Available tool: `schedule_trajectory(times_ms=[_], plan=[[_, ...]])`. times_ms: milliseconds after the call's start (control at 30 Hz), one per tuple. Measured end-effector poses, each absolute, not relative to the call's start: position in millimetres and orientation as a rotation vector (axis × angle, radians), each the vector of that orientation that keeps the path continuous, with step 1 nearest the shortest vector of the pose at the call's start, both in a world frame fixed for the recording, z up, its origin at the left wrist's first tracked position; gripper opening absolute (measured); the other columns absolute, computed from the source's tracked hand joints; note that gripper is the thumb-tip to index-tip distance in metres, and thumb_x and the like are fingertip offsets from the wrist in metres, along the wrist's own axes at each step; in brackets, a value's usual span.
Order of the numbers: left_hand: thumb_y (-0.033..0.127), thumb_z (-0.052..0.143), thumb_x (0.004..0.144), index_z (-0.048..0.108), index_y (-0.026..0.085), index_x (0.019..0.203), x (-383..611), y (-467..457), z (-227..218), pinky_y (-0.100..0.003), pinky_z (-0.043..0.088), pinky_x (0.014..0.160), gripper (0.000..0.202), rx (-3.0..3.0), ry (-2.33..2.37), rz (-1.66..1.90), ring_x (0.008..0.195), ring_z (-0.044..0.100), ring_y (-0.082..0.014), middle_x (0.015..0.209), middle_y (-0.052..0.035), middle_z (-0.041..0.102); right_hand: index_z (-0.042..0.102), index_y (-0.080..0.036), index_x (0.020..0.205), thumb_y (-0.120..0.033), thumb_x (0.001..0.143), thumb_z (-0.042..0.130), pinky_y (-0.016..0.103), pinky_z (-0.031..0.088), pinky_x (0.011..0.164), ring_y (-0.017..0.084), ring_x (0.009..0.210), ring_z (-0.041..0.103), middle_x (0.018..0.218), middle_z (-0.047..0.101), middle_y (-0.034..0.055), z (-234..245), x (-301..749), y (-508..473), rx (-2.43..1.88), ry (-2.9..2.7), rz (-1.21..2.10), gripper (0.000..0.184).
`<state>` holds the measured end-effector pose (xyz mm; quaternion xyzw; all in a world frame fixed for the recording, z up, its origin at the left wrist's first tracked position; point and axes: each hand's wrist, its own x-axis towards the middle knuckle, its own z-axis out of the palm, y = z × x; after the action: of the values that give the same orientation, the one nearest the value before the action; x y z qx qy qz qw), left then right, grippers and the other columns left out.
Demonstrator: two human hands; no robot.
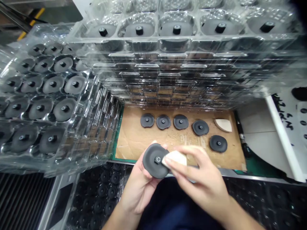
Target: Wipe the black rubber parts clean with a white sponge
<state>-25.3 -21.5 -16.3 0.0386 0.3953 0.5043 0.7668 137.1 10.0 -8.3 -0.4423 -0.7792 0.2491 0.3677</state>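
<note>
Clear plastic blister trays [182, 41] stacked high fill the far side, each pocket w/ a matt black round disc & central stud. Second clear tray stack [103, 127] leans in at left, its discs showing in rows. Black ribbed panel [21, 198] lies near left. Dark tray of small round black parts [98, 195] sits near, right under the hands. Brown cardboard sheet [134, 150] lies centre on a green mat [256, 169], w/ 5 flat black discs [163, 122] in a loose row & a cream wedge-shaped pad [223, 125] far right on it. White-edged board w/ black marks [287, 127] sits right of the sheet.

L hand [136, 191], palm up, cradles a round black disc [153, 159] just above the near edge of the sheet, stud facing up. R hand [199, 179] grips a second cream wedge [176, 158] in a narrow pinch, thumb & fingers around it, wedge touching the disc face just beside the stud.
</note>
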Motion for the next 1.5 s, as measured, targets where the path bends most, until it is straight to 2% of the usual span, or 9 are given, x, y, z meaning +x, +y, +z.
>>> schedule_trajectory(times_ms=[133, 300, 433, 600, 767, 900, 1000, 1200, 1500], plan=[[0.026, 0.075, 0.07, 0.058, 0.025, 0.123, -27.9, -21.9, -12.7, -0.032, 0.053, 0.087, 0.056, 0.119, 0.872, 1.0, 0.101, 0.063, -0.0231, 0.119, -0.0081, 0.065, 0.069, -0.029, 0.104, -0.017, 0.087, 0.054, 0.039, 0.051, 0.084, 0.02, 0.1, 0.055, 0.109, 0.06, 0.006, -9.6, 145.6, 21.8, -1.033, -2.04, 0.651, 0.026], [0.036, 0.08, 0.06, 0.065, 0.026, 0.113, -30.5, -20.2, -8.5, -0.026, 0.049, 0.091, 0.056, 0.127, 0.867, 1.009, 0.109, 0.06, -0.0214, 0.119, -0.0053, 0.066, 0.069, -0.026, 0.106, -0.012, 0.084, 0.054, 0.035, 0.052, 0.079, 0.02, 0.098, 0.055, 0.106, 0.059, 0.0074, -5.0, 152.1, 15.6, -1.042, -2.068, 0.682, 0.03], [0.031, 0.081, 0.06, 0.063, 0.027, 0.117, -26.1, -17.0, -8.7, -0.024, 0.052, 0.083, 0.06, 0.143, 0.834, 1.016, 0.097, 0.065, -0.0182, 0.115, -0.0053, 0.068, 0.07, -0.022, 0.104, -0.013, 0.084, 0.056, 0.04, 0.049, 0.085, 0.022, 0.101, 0.054, 0.109, 0.057, 0.0091, -1.8, 148.8, 15.1, -1.014, -2.04, 0.579, 0.026], [0.032, 0.084, 0.054, 0.07, 0.027, 0.103, -24.7, -14.4, -2.3, -0.026, 0.051, 0.087, 0.051, 0.16, 0.921, 1.077, 0.1, 0.065, -0.021, 0.111, -0.0033, 0.071, 0.07, -0.02, 0.103, -0.008, 0.082, 0.056, 0.036, 0.05, 0.081, 0.02, 0.099, 0.053, 0.104, 0.057, 0.009, -0.3, 144.8, 5.9, -1.052, -1.988, 0.684, 0.027], [0.031, 0.084, 0.055, 0.068, 0.027, 0.108, -22.6, -13.1, -3.0, -0.025, 0.051, 0.087, 0.055, 0.209, 0.929, 1.043, 0.103, 0.063, -0.0217, 0.112, -0.0034, 0.07, 0.07, -0.021, 0.104, -0.012, 0.083, 0.058, 0.039, 0.048, 0.085, 0.022, 0.1, 0.053, 0.106, 0.056, 0.0092, -0.1, 143.9, 1.8, -1.121, -1.94, 0.539, 0.026], [0.02, 0.08, 0.062, 0.069, 0.032, 0.104, -22.8, -13.1, -4.2, -0.026, 0.052, 0.086, 0.046, 0.231, 0.928, 1.09, 0.099, 0.065, -0.0203, 0.114, -0.0005, 0.07, 0.071, -0.018, 0.102, -0.01, 0.081, 0.057, 0.033, 0.052, 0.079, 0.02, 0.096, 0.054, 0.101, 0.057, 0.0099, 4.5, 140.7, -4.2, -1.093, -1.937, 0.622, 0.026], [0.018, 0.076, 0.067, 0.067, 0.031, 0.109, -19.5, -14.2, -4.1, -0.029, 0.05, 0.091, 0.044, 0.245, 0.946, 1.138, 0.109, 0.062, -0.0225, 0.117, -0.003, 0.068, 0.071, -0.018, 0.102, -0.012, 0.082, 0.058, 0.036, 0.051, 0.08, 0.02, 0.094, 0.055, 0.099, 0.059, 0.0096, 6.0, 138.2, -3.7, -1.108, -1.903, 0.574, 0.024], [0.018, 0.08, 0.061, 0.065, 0.033, 0.106, -5.6, -18.7, -3.3, -0.023, 0.055, 0.084, 0.05, 0.319, 0.929, 1.36, 0.099, 0.067, -0.0184, 0.112, 0.003, 0.071, 0.071, -0.015, 0.101, -0.012, 0.081, 0.058, 0.031, 0.052, 0.077, 0.019, 0.093, 0.054, 0.098, 0.056, 0.01, 6.8, 132.9, -10.7, -1.1, -1.817, 0.619, 0.024], [0.026, 0.086, 0.049, 0.064, 0.032, 0.104, 1.4, -22.2, -7.9, -0.024, 0.056, 0.082, 0.06, 0.366, 1.028, 1.468, 0.103, 0.066, -0.0217, 0.111, 0.0022, 0.069, 0.068, -0.016, 0.101, -0.015, 0.081, 0.058, 0.033, 0.053, 0.074, 0.018, 0.087, 0.056, 0.092, 0.058, 0.0083, 4.7, 130.3, -13.1, -1.121, -1.764, 0.654, 0.023]])
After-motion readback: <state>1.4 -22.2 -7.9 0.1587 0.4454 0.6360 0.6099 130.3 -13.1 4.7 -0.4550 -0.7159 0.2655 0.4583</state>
